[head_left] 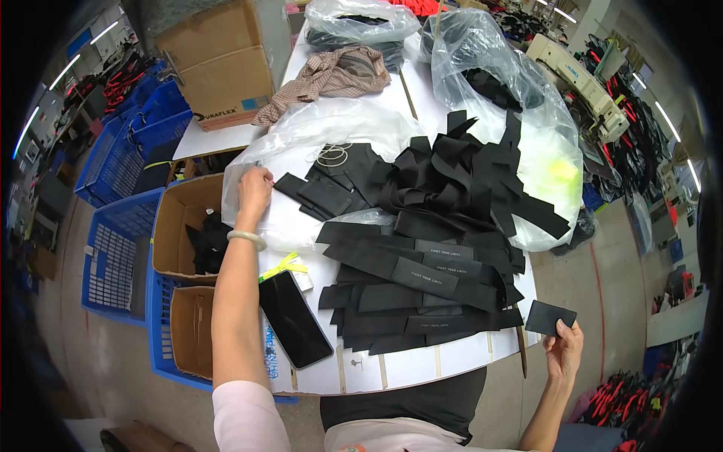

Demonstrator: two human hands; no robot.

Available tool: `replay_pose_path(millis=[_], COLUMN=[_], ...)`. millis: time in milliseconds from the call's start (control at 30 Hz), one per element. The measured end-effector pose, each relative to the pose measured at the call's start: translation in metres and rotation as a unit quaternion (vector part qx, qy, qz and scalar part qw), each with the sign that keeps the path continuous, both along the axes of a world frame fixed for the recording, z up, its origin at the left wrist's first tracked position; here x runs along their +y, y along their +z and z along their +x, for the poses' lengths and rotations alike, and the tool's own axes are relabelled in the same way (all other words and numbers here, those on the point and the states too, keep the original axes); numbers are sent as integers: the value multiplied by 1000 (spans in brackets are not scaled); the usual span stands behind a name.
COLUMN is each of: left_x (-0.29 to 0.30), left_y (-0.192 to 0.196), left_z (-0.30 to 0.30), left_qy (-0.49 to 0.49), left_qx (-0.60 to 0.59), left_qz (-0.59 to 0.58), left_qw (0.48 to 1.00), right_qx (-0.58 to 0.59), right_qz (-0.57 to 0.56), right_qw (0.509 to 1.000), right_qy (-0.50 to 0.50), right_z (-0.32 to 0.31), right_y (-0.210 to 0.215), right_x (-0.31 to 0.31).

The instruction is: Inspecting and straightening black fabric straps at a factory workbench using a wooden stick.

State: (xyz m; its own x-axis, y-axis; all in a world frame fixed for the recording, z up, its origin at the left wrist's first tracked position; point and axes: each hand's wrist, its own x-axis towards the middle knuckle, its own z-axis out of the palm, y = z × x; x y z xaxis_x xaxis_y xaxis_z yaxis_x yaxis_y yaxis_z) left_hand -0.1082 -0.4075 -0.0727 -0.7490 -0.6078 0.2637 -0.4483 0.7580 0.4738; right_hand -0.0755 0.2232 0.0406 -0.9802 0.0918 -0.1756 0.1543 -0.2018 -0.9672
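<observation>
My right hand (565, 352) is off the table's right edge, thumb and fingers closed on a small black rectangular fabric patch (550, 319). At the table's left side, my left hand (254, 191) lies on a clear plastic sheet with its fingers curled together. Whatever they may pinch is too small to make out. Beside those fingers are several folded black fabric pieces (325, 194) with a pale looped cord (331, 155) on top. Layered black straps (422, 279), some with printed labels, cover the table's middle. Behind them rises a tangled heap of black strips (459, 177).
A black smartphone (296, 320) lies near the front edge, beside a bright yellow item (284, 267). Cardboard boxes (192, 320) in blue crates stand left. Plastic bags (482, 56), a checked cloth (331, 75) and a large carton (218, 64) are at the back; a sewing machine (580, 83) stands far right.
</observation>
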Motion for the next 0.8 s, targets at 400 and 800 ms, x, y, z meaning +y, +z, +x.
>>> replay_pose_path(millis=[400,800], left_x=[24,177], left_y=[-7,144], left_z=[-9,251], left_qy=[58,-187], left_qx=[-62,-116], left_qz=[-90,160], left_qw=[992,962], right_qx=[-42,-48], right_qz=[-26,-45], right_qw=[999,998], right_qy=[-14,0], right_z=[24,40], right_y=[-4,-5], right_x=[-1,37])
